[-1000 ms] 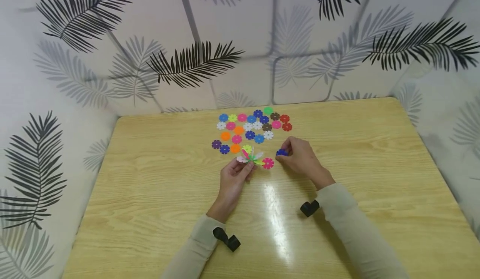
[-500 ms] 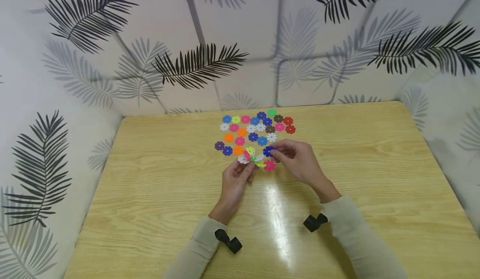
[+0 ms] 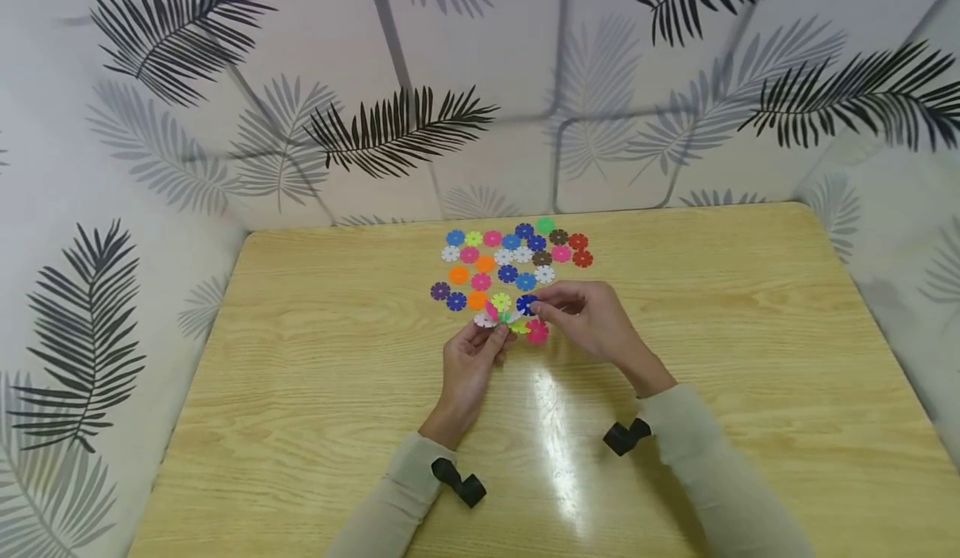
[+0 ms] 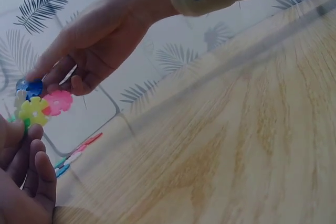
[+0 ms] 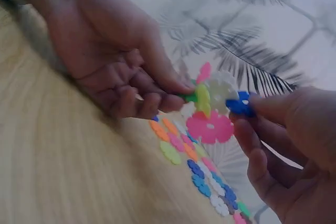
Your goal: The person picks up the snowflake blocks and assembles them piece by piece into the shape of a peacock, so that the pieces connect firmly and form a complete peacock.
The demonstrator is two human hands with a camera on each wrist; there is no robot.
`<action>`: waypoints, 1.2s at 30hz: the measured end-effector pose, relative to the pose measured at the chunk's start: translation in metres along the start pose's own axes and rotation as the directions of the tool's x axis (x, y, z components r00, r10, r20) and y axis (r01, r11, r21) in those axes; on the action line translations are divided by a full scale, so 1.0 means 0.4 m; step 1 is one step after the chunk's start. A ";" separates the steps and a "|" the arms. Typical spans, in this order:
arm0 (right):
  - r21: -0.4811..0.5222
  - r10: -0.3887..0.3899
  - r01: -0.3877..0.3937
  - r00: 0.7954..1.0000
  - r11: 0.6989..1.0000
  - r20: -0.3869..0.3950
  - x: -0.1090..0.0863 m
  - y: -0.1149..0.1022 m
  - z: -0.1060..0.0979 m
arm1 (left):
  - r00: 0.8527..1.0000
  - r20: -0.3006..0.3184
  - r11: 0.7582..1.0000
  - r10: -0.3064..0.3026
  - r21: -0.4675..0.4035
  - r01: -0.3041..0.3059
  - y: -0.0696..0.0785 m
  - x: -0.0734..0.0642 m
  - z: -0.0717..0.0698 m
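My left hand (image 3: 469, 366) pinches a cluster of joined snowflake-disc pieces by its green disc (image 5: 190, 98). On that cluster I see a yellow disc (image 4: 33, 111), a pink disc (image 5: 210, 127) and a white disc (image 5: 223, 90). My right hand (image 3: 588, 321) pinches a dark blue disc (image 3: 527, 305) between thumb and forefinger. In the right wrist view the blue disc's edge meets the white disc's edge, and both hands are raised off the table. Part of the cluster is hidden behind my left fingers in the head view.
Behind the hands, several loose discs (image 3: 484, 263) in many colours lie flat on the wooden table (image 3: 300, 375). A wall with a leaf pattern (image 3: 480, 58) rises at the table's far edge. A black strap-like device (image 3: 627, 436) is on each sleeve.
My right hand has moved left with the blue disc, from apart to right at the cluster. The left hand keeps its hold, almost still. The head view has shifted slightly.
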State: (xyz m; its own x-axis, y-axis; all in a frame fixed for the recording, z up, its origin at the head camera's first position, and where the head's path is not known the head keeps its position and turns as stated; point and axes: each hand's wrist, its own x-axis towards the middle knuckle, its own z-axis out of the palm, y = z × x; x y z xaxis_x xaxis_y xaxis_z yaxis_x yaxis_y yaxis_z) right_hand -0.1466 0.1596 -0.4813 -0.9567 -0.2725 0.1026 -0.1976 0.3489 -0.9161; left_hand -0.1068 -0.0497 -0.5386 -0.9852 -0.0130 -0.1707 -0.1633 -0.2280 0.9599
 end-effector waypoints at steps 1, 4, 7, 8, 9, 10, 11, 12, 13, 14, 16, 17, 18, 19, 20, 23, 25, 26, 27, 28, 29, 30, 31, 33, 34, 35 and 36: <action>-0.006 0.004 -0.004 1.000 1.000 -0.008 0.012 0.008 -0.003 | 1.000 -0.006 1.000 -0.005 -0.007 0.005 0.000 0.002 0.000; -0.097 0.037 -0.041 0.998 0.994 -0.045 0.053 0.040 -0.002 | 1.000 -0.023 1.000 -0.015 -0.026 0.015 0.001 0.008 -0.002; -0.313 0.096 -0.113 0.993 0.943 -0.069 0.093 0.079 0.017 | 0.999 -0.029 0.999 -0.024 -0.046 0.023 -0.001 0.011 -0.003; -0.379 0.115 -0.131 0.991 0.916 -0.065 0.103 0.089 0.022 | 0.999 -0.027 0.999 -0.026 -0.047 0.025 -0.002 0.011 -0.003; -0.430 0.132 -0.145 0.989 0.891 -0.060 0.111 0.098 0.028 | 0.999 -0.023 0.998 -0.027 -0.048 0.026 -0.002 0.011 -0.002; -0.461 0.156 -0.165 0.986 0.872 -0.059 0.117 0.104 0.032 | 0.999 -0.018 0.999 -0.029 -0.046 0.028 -0.003 0.011 -0.001; -0.477 0.170 -0.176 0.984 0.861 -0.056 0.121 0.107 0.034 | 0.999 -0.013 0.999 -0.029 -0.044 0.029 -0.004 0.011 0.000; -0.482 0.174 -0.176 0.984 0.858 -0.050 0.123 0.107 0.034 | 1.000 -0.007 0.999 -0.028 -0.041 0.027 -0.005 0.010 0.002; -0.477 0.177 -0.178 0.983 0.861 -0.046 0.123 0.104 0.032 | 1.000 -0.003 0.999 -0.026 -0.038 0.025 -0.006 0.010 0.003; -0.464 0.182 -0.181 0.982 0.867 -0.045 0.123 0.102 0.029 | 1.000 0.001 0.999 -0.022 -0.033 0.022 -0.006 0.010 0.005; -0.440 0.178 -0.177 0.983 0.881 -0.040 0.116 0.092 0.021 | 1.000 0.005 1.000 -0.016 -0.023 0.016 -0.005 0.008 0.007; -0.426 0.169 -0.168 0.985 0.889 -0.037 0.111 0.086 0.015 | 1.000 0.006 1.000 -0.014 -0.019 0.014 -0.005 0.007 0.008; -0.409 0.157 -0.158 0.987 0.898 -0.038 0.104 0.079 0.010 | 1.000 0.008 1.000 -0.012 -0.017 0.012 -0.004 0.006 0.009; -0.381 0.144 -0.150 0.989 0.912 -0.043 0.096 0.071 0.005 | 1.000 0.009 1.000 -0.010 -0.011 0.010 -0.003 0.004 0.009; -0.340 0.131 -0.139 0.990 0.930 -0.048 0.088 0.063 0.000 | 1.000 0.012 1.000 -0.007 -0.006 0.008 -0.003 0.003 0.009; -0.180 0.063 -0.071 0.997 0.981 -0.049 0.067 0.031 -0.008 | 1.000 0.020 1.000 0.004 0.005 -0.004 -0.002 0.002 0.007; -0.084 0.022 -0.026 0.999 0.996 -0.050 0.057 0.008 -0.008 | 1.000 0.025 1.000 0.015 0.011 -0.015 -0.002 0.002 0.005; -0.051 0.007 -0.009 0.999 0.999 -0.047 0.053 -0.003 -0.006 | 0.999 0.027 1.000 0.021 0.012 -0.021 -0.002 0.002 0.005; -0.037 -0.009 0.007 0.999 0.999 -0.047 0.050 -0.011 -0.002 | 0.999 0.028 1.000 0.025 0.012 -0.026 -0.002 0.002 0.004; -0.031 -0.020 0.019 0.999 0.999 -0.048 0.048 -0.019 0.003 | 0.999 0.029 0.999 0.030 0.012 -0.030 -0.002 0.003 0.003; -0.035 -0.028 0.026 0.998 0.999 -0.051 0.046 -0.026 0.007 | 0.999 0.031 0.999 0.033 0.011 -0.034 -0.002 0.003 0.003; -0.046 -0.033 0.030 0.998 0.998 -0.052 0.044 -0.032 0.012 | 0.999 0.032 0.999 0.035 0.017 -0.036 -0.002 0.002 0.003; -0.058 -0.038 0.035 0.998 0.998 -0.050 0.042 -0.036 0.017 | 0.999 0.033 0.999 0.036 0.020 -0.037 -0.002 0.002 0.003; -0.082 -0.044 0.040 0.998 0.996 -0.053 0.040 -0.039 0.027 | 0.999 0.034 0.999 0.036 0.028 -0.037 -0.003 0.001 0.003; -0.089 -0.048 0.043 0.997 0.995 -0.055 0.039 -0.040 0.030 | 0.999 0.034 0.999 0.036 0.035 -0.037 -0.004 0.001 0.004; -0.096 -0.051 0.045 0.997 0.994 -0.057 0.039 -0.040 0.033 | 0.999 0.034 0.998 0.035 0.041 -0.037 -0.004 0.001 0.004; -0.099 -0.055 0.049 0.997 0.994 -0.059 0.038 -0.039 0.036 | 0.999 0.032 0.998 0.036 0.050 -0.038 -0.005 0.001 0.004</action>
State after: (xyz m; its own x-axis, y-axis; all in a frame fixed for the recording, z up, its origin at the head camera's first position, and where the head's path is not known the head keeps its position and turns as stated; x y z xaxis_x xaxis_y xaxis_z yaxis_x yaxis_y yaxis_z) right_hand -0.1550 0.1371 -0.4710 -0.9552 -0.2378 0.1760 -0.2648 0.4219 -0.8671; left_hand -0.1071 -0.0477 -0.5402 -0.9917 0.0100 -0.1284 -0.1281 -0.1788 0.9755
